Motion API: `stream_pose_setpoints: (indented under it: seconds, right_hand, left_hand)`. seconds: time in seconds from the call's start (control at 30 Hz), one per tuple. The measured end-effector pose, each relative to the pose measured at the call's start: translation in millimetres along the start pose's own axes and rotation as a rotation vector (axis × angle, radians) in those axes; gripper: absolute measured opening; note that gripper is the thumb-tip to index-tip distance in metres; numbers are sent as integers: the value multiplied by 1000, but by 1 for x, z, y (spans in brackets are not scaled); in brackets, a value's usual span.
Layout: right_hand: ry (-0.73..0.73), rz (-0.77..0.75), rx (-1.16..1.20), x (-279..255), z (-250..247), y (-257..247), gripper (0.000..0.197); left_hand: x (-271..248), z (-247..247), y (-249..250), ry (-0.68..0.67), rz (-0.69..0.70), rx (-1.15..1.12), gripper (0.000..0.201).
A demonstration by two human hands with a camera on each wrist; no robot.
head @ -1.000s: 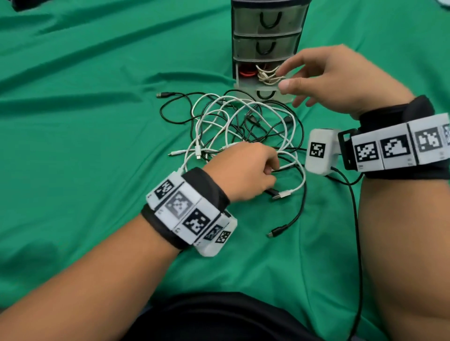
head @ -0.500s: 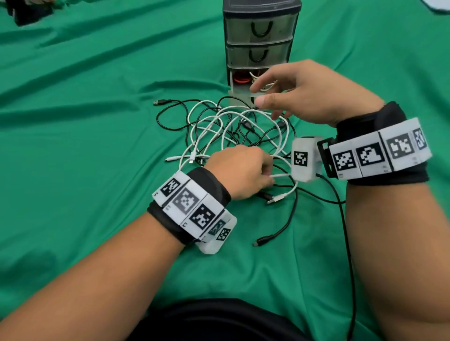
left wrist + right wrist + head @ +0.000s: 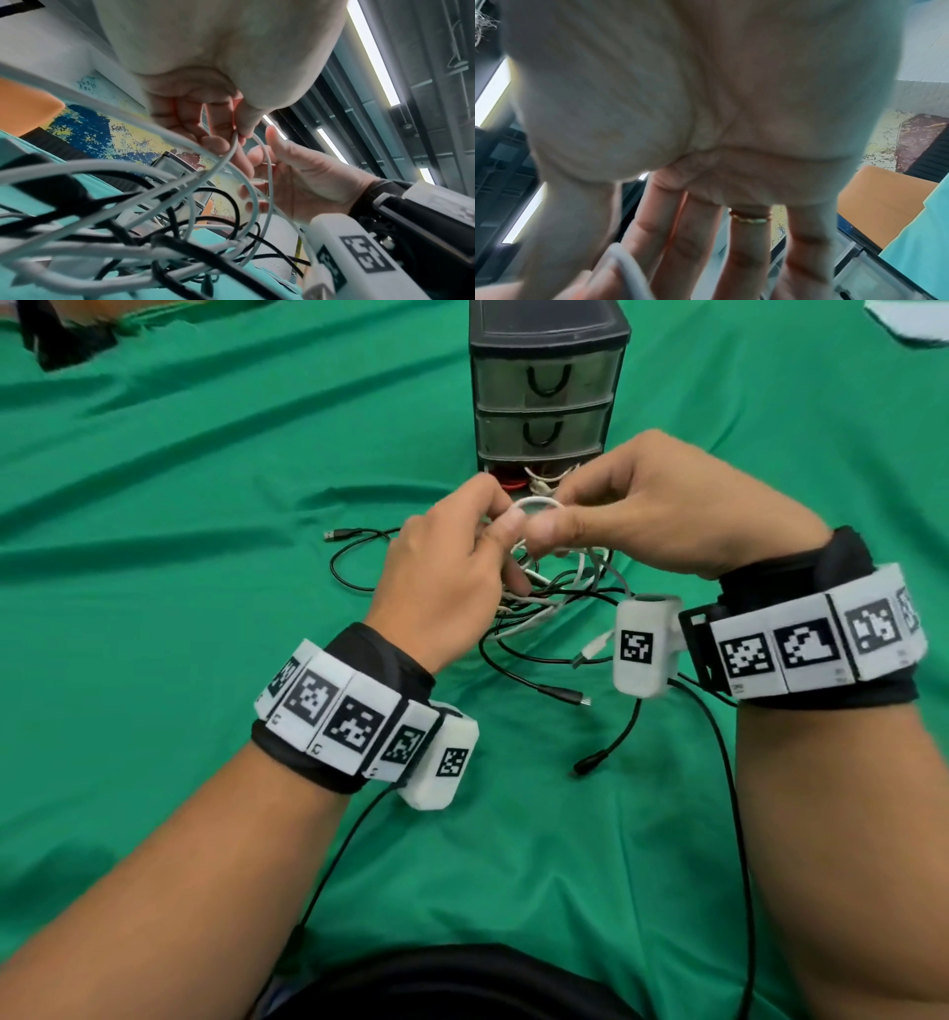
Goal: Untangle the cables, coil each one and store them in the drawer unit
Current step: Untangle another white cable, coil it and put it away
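Observation:
A tangle of white and black cables point(image 3: 554, 603) lies on the green cloth in front of the black three-drawer unit point(image 3: 547, 387). Its bottom drawer point(image 3: 534, 477) stands open with coiled red and white cable inside. Above the tangle, my left hand point(image 3: 500, 526) and right hand point(image 3: 554, 521) meet and both pinch a loop of one white cable point(image 3: 534, 505), lifted off the pile. The left wrist view shows my left fingers point(image 3: 239, 130) pinching that white cable point(image 3: 267, 182), with the tangle point(image 3: 154, 233) hanging below. In the right wrist view the white cable point(image 3: 626, 270) runs between thumb and index finger.
Loose black cable ends lie near me point(image 3: 590, 765) point(image 3: 570, 695), and a USB plug point(image 3: 334, 535) lies left of the tangle. A dark object point(image 3: 61, 341) sits at the far left corner, a white one point(image 3: 914, 320) at the far right. Wide green cloth point(image 3: 179, 557) spreads to the left.
My left hand has risen off the tangle, pulling a white cable up. My right hand has come back from the open bottom drawer and now pinches the same loop.

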State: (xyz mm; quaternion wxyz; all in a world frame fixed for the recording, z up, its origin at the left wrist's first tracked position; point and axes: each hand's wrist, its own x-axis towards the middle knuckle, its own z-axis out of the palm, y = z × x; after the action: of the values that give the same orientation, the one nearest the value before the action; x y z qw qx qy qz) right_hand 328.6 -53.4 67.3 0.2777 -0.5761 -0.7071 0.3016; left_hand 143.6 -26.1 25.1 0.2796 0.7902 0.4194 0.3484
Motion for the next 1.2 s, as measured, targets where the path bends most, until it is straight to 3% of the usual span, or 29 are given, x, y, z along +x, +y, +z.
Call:
stream_pose_setpoints:
  seconds: [0.07, 0.17, 0.37, 0.63, 0.73, 0.8, 0.9, 1.03, 1.1, 1.2]
  right_hand:
    - [2, -10, -9, 0, 0, 2, 31]
    - [94, -85, -18, 3, 1, 5, 28]
    - [283, -211, 139, 6, -2, 7, 23]
    - [529, -154, 789, 2, -17, 5, 21]
    - [641, -132, 883, 2, -21, 8, 20]
    - [729, -85, 812, 3, -21, 11, 20]
    - [807, 46, 524, 4, -21, 18, 20]
    - [687, 232, 187, 7, -20, 32, 20]
    - [592, 274, 92, 8, -19, 36, 30]
    - [500, 220, -66, 7, -17, 34, 68]
  left_hand:
    - [1, -2, 0, 18, -12, 5, 16]
    - [2, -6, 1, 17, -11, 88, 26]
    - [5, -9, -10, -134, -65, 236, 33]
    - [3, -12, -27, -252, -86, 275, 18]
    - [4, -10, -28, -222, -74, 222, 5]
    - [4, -9, -28, -165, -26, 185, 10]
    - [2, -9, -24, -11, 95, 94, 13]
    - [-1, -9, -19, 100, 130, -45, 11]
    - [-1, -10, -17, 95, 115, -106, 11]
    - [-1, -10, -17, 95, 71, -87, 11]
